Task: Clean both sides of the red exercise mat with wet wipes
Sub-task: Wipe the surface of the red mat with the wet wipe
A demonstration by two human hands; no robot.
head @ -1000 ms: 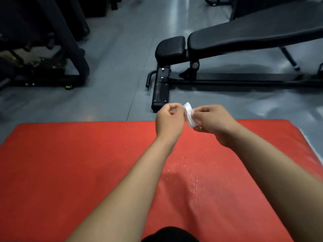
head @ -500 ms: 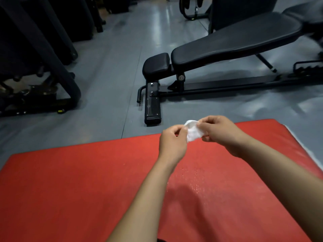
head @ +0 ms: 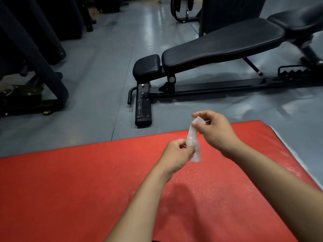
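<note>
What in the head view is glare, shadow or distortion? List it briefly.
Head view: dim overall; pale glare streaks the grey floor; the arms cast a soft shadow on the red mat; wide-angle bending curves the bench and the mat's far edge; wet specks glint near the wipe.

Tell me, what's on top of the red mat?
Tiny wet specks and the arms' shadow sit on the red mat. The left hand and right hand hold a white wet wipe above it. The forearms hide part of the mat.
</note>
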